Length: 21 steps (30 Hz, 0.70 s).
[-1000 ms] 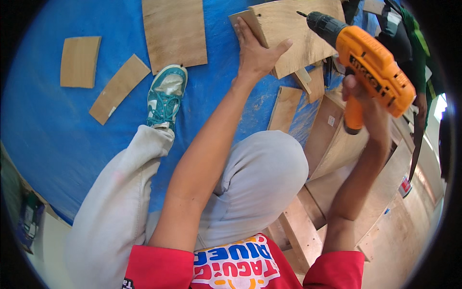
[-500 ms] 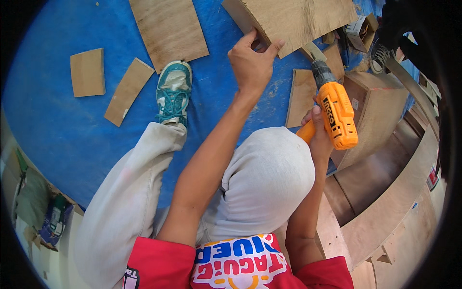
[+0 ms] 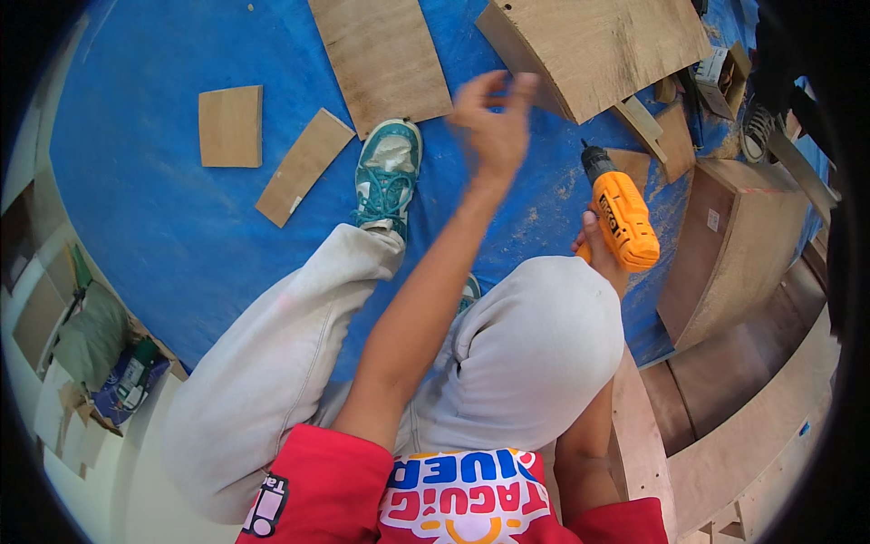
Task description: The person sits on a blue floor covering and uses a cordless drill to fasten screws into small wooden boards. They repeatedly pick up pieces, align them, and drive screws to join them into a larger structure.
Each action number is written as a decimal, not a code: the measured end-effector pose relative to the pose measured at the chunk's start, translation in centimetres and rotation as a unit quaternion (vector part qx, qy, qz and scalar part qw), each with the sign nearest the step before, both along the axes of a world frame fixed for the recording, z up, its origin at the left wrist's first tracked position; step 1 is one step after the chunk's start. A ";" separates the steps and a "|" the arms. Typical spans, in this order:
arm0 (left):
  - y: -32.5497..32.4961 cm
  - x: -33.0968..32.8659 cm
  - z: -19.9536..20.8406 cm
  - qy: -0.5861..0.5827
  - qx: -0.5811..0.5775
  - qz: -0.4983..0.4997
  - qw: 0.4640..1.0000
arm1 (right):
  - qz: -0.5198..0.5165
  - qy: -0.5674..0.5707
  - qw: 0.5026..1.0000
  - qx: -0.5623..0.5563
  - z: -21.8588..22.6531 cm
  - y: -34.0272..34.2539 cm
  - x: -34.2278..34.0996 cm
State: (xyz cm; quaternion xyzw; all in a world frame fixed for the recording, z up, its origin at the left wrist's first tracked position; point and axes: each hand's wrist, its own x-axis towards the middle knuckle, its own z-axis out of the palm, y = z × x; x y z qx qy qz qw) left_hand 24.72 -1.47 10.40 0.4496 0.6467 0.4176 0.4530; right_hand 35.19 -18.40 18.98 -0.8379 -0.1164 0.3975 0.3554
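Gripping cordless drill (image 3: 625, 220) above blue tarp (image 3: 136, 218): right hand (image 3: 602, 245), fingers wrapped round it. Left hand (image 3: 494, 131) empty, fingers loosely curled beside upper plywood box (image 3: 607, 54). Box looks joined already; plywood panel (image 3: 381, 68) by shoe (image 3: 390, 172) lies loose.

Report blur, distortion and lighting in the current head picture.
Head view: the left hand is blurred, while the orange drill looks fairly crisp; head view: corners go black and the long wooden board at lower right bows along the rim; head view: soft light, no harsh shadows on the blue sheet.
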 end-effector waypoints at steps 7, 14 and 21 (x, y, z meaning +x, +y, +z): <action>4.7 -15.7 -7.1 0.237 -0.083 -0.140 0.958 | 0.117 0.041 0.992 -0.029 -2.2 -1.2 -0.9; 9.7 -16.8 -8.8 0.347 -0.181 -0.111 0.914 | 0.264 0.162 0.947 0.087 -0.8 5.6 -3.6; 8.9 -16.5 -8.8 0.380 -0.199 -0.086 0.899 | 0.457 0.153 0.876 0.002 -1.6 14.2 -4.0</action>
